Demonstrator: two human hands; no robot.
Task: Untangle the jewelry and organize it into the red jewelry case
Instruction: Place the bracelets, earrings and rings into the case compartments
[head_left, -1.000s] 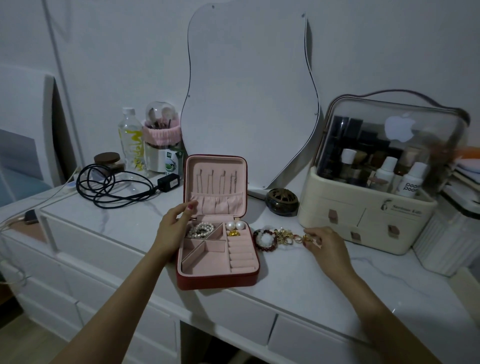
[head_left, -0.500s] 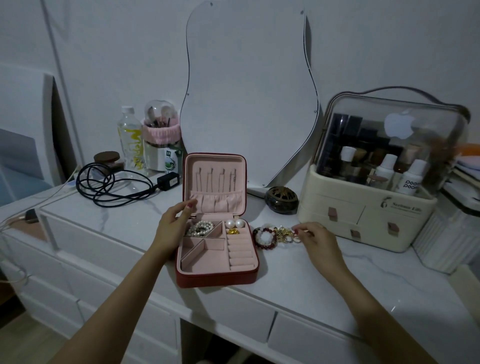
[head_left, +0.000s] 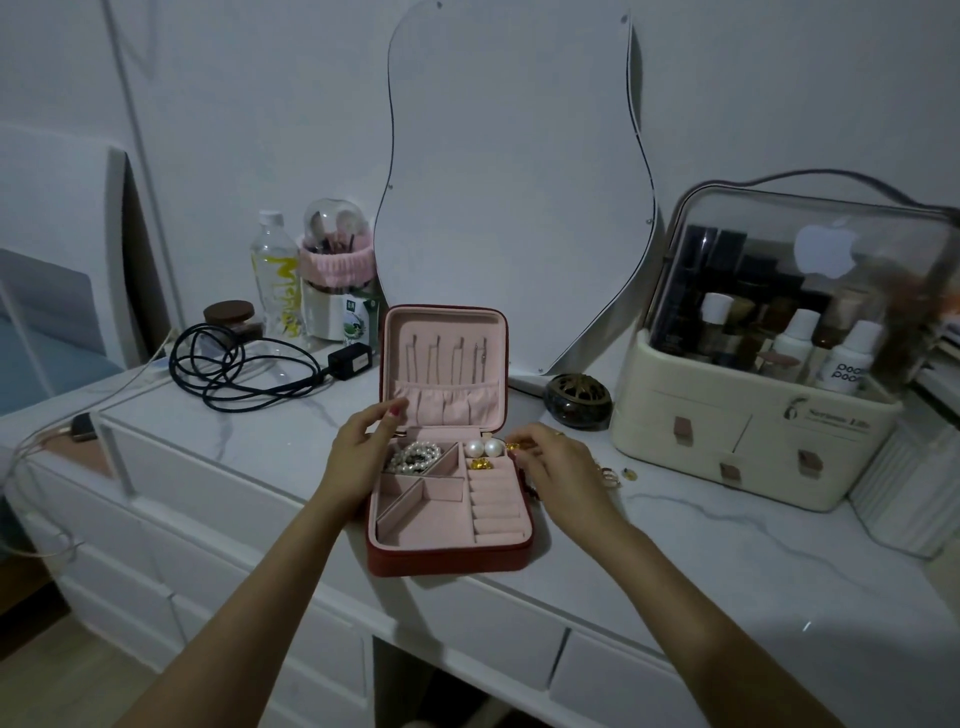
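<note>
Head view: the red jewelry case (head_left: 449, 556) stands open at the centre of the frame, near the front edge of a white marble-patterned dresser top (head_left: 727, 551). Its lid is upright, lined in pink, with a gathered pocket (head_left: 447, 402) across its lower part. In the tray, a pearl bracelet (head_left: 414, 456) lies in the upper left compartment, two large pearl earrings (head_left: 484, 448) sit side by side in the upper right one, and a small gold piece (head_left: 480, 464) lies just below them, above the ring rolls (head_left: 496, 506).

The left hand (head_left: 363, 447) is at the case's upper left corner, fingers loosely bent, with the fingertips touching the lower left edge of the lid; whether they actually pinch it I cannot tell. The right hand (head_left: 556, 467) hovers at the case's right rim, fingers curled, thumb and forefinger pinching a small gold piece of jewelry (head_left: 514, 446) just beside the pearl earrings. Dark red beads (head_left: 530, 486) peek out under that hand, against the case's right side. To the right of the hand, a few small gold items (head_left: 615, 475) lie loose on the dresser.

In the left of the frame lie a coiled black cable (head_left: 234, 369) with its adapter, a plastic bottle (head_left: 275, 275) and a brush holder with a pink band (head_left: 337, 280). A wavy-edged mirror (head_left: 514, 182) leans against the wall behind the case. A dark round ornament (head_left: 577, 400) sits right of the lid, and a cream cosmetics organizer (head_left: 753, 441) with a clear cover fills the right of the frame.
</note>
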